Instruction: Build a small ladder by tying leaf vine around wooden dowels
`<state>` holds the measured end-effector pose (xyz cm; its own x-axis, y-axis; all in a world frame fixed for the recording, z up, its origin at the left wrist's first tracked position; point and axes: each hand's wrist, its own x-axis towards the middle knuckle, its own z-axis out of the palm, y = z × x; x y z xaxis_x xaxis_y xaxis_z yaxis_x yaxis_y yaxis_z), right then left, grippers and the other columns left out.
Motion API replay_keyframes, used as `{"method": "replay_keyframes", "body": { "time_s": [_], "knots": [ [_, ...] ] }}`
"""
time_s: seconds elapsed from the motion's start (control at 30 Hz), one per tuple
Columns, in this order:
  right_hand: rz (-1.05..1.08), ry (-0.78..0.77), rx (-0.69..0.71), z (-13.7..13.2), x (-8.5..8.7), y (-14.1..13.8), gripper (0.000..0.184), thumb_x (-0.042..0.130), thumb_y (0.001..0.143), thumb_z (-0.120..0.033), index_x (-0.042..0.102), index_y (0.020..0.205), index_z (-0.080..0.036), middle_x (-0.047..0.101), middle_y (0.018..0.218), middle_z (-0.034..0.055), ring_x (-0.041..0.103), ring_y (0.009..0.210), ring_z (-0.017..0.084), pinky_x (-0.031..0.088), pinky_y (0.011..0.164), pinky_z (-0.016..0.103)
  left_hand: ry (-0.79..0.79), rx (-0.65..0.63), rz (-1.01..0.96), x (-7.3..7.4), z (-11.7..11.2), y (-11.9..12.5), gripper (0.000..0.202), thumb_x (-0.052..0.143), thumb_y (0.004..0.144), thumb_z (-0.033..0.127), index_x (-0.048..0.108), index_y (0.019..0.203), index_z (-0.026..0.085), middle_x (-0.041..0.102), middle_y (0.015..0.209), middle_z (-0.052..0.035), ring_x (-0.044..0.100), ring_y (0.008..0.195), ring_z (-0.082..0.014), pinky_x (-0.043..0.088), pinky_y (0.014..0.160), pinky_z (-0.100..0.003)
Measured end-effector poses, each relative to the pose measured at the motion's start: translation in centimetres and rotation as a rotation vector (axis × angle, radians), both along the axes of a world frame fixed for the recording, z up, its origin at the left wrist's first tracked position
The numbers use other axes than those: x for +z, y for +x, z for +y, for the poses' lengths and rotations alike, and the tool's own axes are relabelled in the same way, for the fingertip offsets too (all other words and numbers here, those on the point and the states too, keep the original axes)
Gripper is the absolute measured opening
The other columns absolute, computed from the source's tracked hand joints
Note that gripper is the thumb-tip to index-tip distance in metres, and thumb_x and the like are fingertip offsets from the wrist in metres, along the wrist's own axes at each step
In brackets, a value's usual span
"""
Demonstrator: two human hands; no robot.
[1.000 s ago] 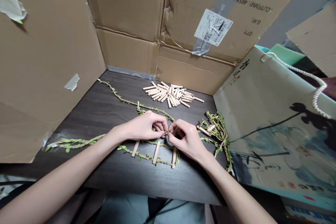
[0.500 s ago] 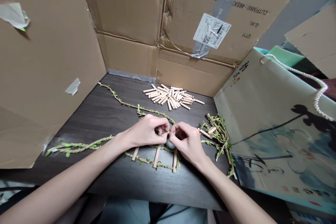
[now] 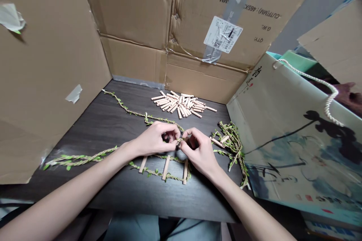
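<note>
My left hand and my right hand meet over the middle of the table, each pinching a short stretch of leafy twine between thumb and fingertips. The fingers partly cover the pinched piece. Just below them lies a small ladder of wooden rungs joined along the sides by the same green-leafed twine. One strand runs from the back left toward my hands. Doubled strands stretch out to the left beneath my left forearm.
A pile of drilled wooden sticks lies near the back. Bundled leafy twine with a few sticks sits at the right, beside a paper bag with a rope handle. Cardboard walls close off the back and left of the dark table.
My fingertips have drawn slightly apart, and more of the twine between them shows. The whole view has shifted a little; the ladder and stick pile lie as before.
</note>
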<state>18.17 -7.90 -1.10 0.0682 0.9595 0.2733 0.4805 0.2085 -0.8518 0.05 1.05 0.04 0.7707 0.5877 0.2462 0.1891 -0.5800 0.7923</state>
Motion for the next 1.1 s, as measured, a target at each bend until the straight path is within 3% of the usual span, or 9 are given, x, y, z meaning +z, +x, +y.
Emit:
{"method": "replay_keyframes", "body": {
  "time_s": [0.13, 0.23, 0.57, 0.8, 0.87, 1.0, 1.1],
  "knots": [
    [-0.197, 0.139, 0.049, -0.1, 0.4, 0.5, 0.004, 0.061, 0.082, -0.018, 0.065, 0.082, -0.019, 0.067, 0.083, 0.0009, 0.055, 0.073, 0.014, 0.037, 0.07, 0.027, 0.075, -0.016, -0.028, -0.2, 0.0, -0.2, 0.014, 0.064, 0.073, 0.008, 0.07, 0.083, 0.016, 0.065, 0.071, 0.0047, 0.057, 0.063, -0.0075, 0.044, 0.065, -0.017],
    [-0.209, 0.105, 0.03, -0.2, 0.4, 0.4, 0.003, 0.064, 0.08, -0.017, 0.064, 0.078, -0.019, 0.067, 0.076, -0.0004, 0.055, 0.069, 0.014, 0.037, 0.069, 0.027, 0.092, -0.034, -0.027, -0.2, 0.1, -0.2, 0.014, 0.063, 0.072, 0.007, 0.069, 0.081, 0.015, 0.064, 0.069, 0.0052, 0.057, 0.062, -0.0071, 0.043, 0.063, -0.016],
    [0.133, -0.182, 0.097, 0.3, 0.3, 1.5, 0.012, 0.071, 0.081, -0.028, 0.075, 0.082, -0.017, 0.062, 0.065, -0.0031, 0.041, 0.057, 0.01, 0.028, 0.055, 0.025, -0.089, 0.011, -0.017, 0.4, 0.1, -0.2, 0.007, 0.065, 0.074, 0.015, 0.069, 0.079, 0.015, 0.066, 0.069, 0.0038, 0.058, 0.063, -0.0078, 0.045, 0.064, -0.017],
    [0.327, -0.265, 0.149, 0.5, 0.2, 1.4, 0.016, 0.069, 0.084, -0.033, 0.072, 0.085, -0.017, 0.071, 0.074, 0.0008, 0.051, 0.063, 0.013, 0.037, 0.062, 0.026, -0.155, 0.044, -0.04, 0.5, 0.4, -0.4, 0.007, 0.067, 0.075, 0.014, 0.071, 0.081, 0.015, 0.068, 0.072, 0.0024, 0.059, 0.066, -0.0094, 0.047, 0.064, -0.019],
    [0.325, -0.267, 0.144, 0.5, 0.0, 1.3, 0.013, 0.067, 0.084, -0.031, 0.069, 0.083, -0.018, 0.07, 0.074, 0.0008, 0.055, 0.065, 0.014, 0.04, 0.066, 0.026, -0.075, 0.007, -0.019, 0.6, 0.4, -0.5, 0.009, 0.067, 0.078, 0.014, 0.072, 0.085, 0.015, 0.071, 0.077, 0.0015, 0.062, 0.069, -0.0103, 0.049, 0.068, -0.021],
    [0.239, -0.282, 0.113, 0.6, -0.5, 1.3, 0.013, 0.064, 0.083, -0.031, 0.066, 0.081, -0.018, 0.067, 0.073, 0.0, 0.055, 0.067, 0.014, 0.041, 0.068, 0.026, 0.277, -0.096, 0.003, 0.5, 0.6, -0.6, 0.02, 0.066, 0.089, 0.016, 0.075, 0.107, 0.018, 0.077, 0.1, -0.003, 0.07, 0.088, -0.0158, 0.051, 0.085, -0.028],
    [0.204, -0.287, 0.113, 0.6, -0.7, 1.3, 0.013, 0.063, 0.083, -0.031, 0.065, 0.081, -0.018, 0.064, 0.071, -0.0011, 0.053, 0.065, 0.013, 0.04, 0.066, 0.025, 0.411, -0.127, -0.003, 0.1, 0.8, -0.7, 0.015, 0.064, 0.095, 0.018, 0.077, 0.103, 0.019, 0.079, 0.101, -0.0032, 0.072, 0.092, -0.0169, 0.049, 0.089, -0.03]
  ]
}}
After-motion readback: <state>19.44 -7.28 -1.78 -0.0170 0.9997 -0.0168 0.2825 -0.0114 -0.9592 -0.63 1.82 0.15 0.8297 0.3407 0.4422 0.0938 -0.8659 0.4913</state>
